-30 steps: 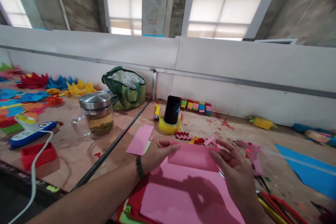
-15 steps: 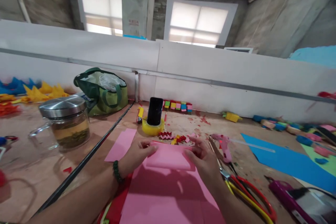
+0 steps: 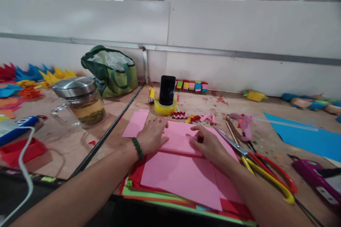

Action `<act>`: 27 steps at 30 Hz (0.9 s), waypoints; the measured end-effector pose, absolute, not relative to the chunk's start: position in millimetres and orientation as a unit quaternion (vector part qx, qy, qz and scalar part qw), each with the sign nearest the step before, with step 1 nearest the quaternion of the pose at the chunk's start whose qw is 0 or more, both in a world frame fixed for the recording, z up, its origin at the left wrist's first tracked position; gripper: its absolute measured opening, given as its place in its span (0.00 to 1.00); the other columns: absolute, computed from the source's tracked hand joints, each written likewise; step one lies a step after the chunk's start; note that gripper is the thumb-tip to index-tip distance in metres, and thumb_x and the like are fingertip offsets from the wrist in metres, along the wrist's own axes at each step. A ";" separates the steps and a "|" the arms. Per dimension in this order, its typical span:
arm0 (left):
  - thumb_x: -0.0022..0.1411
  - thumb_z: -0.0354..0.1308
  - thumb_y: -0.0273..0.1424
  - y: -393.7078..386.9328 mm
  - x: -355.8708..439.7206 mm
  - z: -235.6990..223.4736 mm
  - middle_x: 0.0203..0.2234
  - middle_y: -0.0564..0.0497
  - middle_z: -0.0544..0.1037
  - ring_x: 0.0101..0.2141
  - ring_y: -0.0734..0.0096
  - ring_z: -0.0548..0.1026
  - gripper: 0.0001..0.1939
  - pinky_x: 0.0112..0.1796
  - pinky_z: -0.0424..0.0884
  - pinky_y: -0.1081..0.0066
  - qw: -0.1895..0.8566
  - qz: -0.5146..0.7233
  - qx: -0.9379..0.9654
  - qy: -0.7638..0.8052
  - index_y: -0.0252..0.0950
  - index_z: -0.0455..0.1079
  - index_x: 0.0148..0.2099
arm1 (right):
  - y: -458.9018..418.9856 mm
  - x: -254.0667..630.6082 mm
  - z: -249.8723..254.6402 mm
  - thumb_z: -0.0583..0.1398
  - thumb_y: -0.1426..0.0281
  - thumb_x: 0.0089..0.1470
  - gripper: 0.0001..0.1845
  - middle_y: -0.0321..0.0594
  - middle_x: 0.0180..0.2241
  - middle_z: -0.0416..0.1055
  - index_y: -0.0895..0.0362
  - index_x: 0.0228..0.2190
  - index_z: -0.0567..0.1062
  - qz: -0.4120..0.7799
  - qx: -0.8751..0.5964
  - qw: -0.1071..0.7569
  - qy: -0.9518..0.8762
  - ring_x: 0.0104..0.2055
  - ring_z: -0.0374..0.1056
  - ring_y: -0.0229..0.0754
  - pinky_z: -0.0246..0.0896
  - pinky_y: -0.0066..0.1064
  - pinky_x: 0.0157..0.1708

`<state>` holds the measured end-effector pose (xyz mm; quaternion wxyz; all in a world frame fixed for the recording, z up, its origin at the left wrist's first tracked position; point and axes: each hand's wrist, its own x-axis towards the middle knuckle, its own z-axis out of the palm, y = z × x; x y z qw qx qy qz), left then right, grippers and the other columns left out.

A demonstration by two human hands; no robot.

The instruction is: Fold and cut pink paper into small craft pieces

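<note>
Pink folded paper point(image 3: 178, 137): I see it lying in front of me, on top of the big pink sheets point(image 3: 181, 175), between my two hands.
Left hand point(image 3: 152, 136): its fingers are spread apart and rest on the left part of the folded paper.
Right hand point(image 3: 211, 146): its thumb and first finger are apart, with a small gap, at the right part of the folded paper. I cannot tell how hard they press.
Done: the paper has a fold along the edge near me, I think, and it looks almost flat.
Left to do: the big sheets under it lie flat, and I see no fold in them. I cannot tell how many more folds are needed.
Scissors point(image 3: 241, 150): they lie to the right, and no hand is on them.
Glue gun point(image 3: 245, 126): it lies on the tabletop point(image 3: 207, 104), past the scissors, and no hand is on it.
Small pink sheet point(image 3: 136, 123): it lies flat, just beside my left hand.
</note>
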<state>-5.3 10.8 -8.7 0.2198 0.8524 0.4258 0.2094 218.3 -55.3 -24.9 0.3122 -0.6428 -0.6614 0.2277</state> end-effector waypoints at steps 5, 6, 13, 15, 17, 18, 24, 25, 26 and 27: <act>0.61 0.50 0.21 8.0 -1.0 -3.5 0.40 0.48 0.76 0.41 0.66 0.71 0.13 0.44 0.62 0.68 0.187 0.114 0.954 0.203 0.38 0.74 0.42 | -53.4 220.7 -29.5 0.58 0.63 0.54 0.18 0.39 0.31 0.74 0.57 0.45 0.73 0.164 -0.644 0.277 -0.694 0.30 0.68 0.40 0.62 0.32 0.31; 0.62 0.49 0.21 7.8 -1.0 -1.5 0.41 0.49 0.77 0.41 0.67 0.72 0.14 0.44 0.62 0.68 0.182 0.094 0.960 0.192 0.39 0.74 0.42 | -52.0 222.1 -30.0 0.59 0.64 0.54 0.15 0.42 0.35 0.74 0.56 0.43 0.75 0.137 -0.626 0.286 -0.713 0.35 0.69 0.42 0.63 0.33 0.35; 0.62 0.51 0.27 -2.2 -10.8 19.1 0.48 0.50 0.76 0.47 0.64 0.73 0.15 0.53 0.55 0.60 0.174 0.003 0.961 0.215 0.43 0.75 0.47 | -54.1 209.6 -7.4 0.54 0.81 0.55 0.17 0.41 0.35 0.78 0.54 0.35 0.81 0.146 -0.408 0.212 -0.876 0.40 0.68 0.41 0.61 0.32 0.43; 0.63 0.52 0.30 -4.0 -14.3 21.9 0.50 0.49 0.74 0.49 0.64 0.72 0.13 0.53 0.56 0.61 0.192 -0.009 0.958 0.211 0.44 0.75 0.47 | -58.6 202.9 -1.0 0.55 0.81 0.56 0.17 0.40 0.36 0.78 0.54 0.36 0.81 0.156 -0.390 0.188 -0.888 0.40 0.68 0.41 0.61 0.31 0.42; 0.64 0.53 0.32 -3.9 -17.0 22.9 0.52 0.49 0.73 0.51 0.64 0.71 0.12 0.52 0.58 0.64 0.208 -0.012 0.957 0.204 0.44 0.75 0.46 | -62.8 198.5 2.3 0.55 0.81 0.56 0.18 0.39 0.37 0.78 0.52 0.38 0.81 0.157 -0.386 0.163 -0.894 0.41 0.67 0.41 0.61 0.30 0.41; 0.64 0.53 0.32 -3.2 -18.0 22.9 0.52 0.49 0.73 0.51 0.64 0.71 0.12 0.52 0.59 0.65 0.213 -0.010 0.956 0.200 0.43 0.75 0.45 | -64.6 197.1 3.4 0.55 0.82 0.55 0.19 0.39 0.38 0.78 0.52 0.39 0.80 0.152 -0.387 0.152 -0.897 0.42 0.67 0.41 0.60 0.30 0.41; 0.61 0.54 0.29 0.6 -18.9 20.6 0.48 0.51 0.76 0.46 0.64 0.74 0.08 0.50 0.62 0.66 0.214 -0.008 0.959 0.185 0.40 0.75 0.37 | -73.6 188.5 12.8 0.56 0.79 0.55 0.14 0.43 0.38 0.76 0.56 0.39 0.79 0.070 -0.397 0.048 -0.914 0.41 0.67 0.42 0.60 0.31 0.40; 0.60 0.54 0.29 0.4 -18.8 20.0 0.47 0.51 0.76 0.46 0.63 0.74 0.08 0.50 0.62 0.66 0.211 -0.009 0.959 0.189 0.39 0.75 0.38 | -74.8 186.4 14.6 0.56 0.79 0.56 0.13 0.44 0.38 0.76 0.57 0.39 0.79 0.051 -0.391 0.030 -0.919 0.41 0.67 0.42 0.60 0.32 0.40; 0.60 0.54 0.29 -0.2 -18.7 19.3 0.46 0.50 0.77 0.46 0.63 0.74 0.08 0.50 0.63 0.66 0.208 -0.007 0.959 0.194 0.39 0.74 0.40 | -75.9 184.2 15.9 0.55 0.78 0.57 0.13 0.44 0.37 0.76 0.58 0.39 0.78 0.033 -0.382 0.015 -0.923 0.41 0.66 0.43 0.59 0.32 0.40; 0.60 0.54 0.30 -1.0 -18.8 18.6 0.46 0.50 0.77 0.46 0.62 0.74 0.10 0.50 0.64 0.65 0.206 -0.003 0.958 0.198 0.40 0.74 0.43 | -76.9 182.2 16.6 0.54 0.79 0.58 0.12 0.44 0.36 0.76 0.59 0.37 0.78 0.018 -0.372 0.004 -0.928 0.40 0.66 0.43 0.59 0.33 0.40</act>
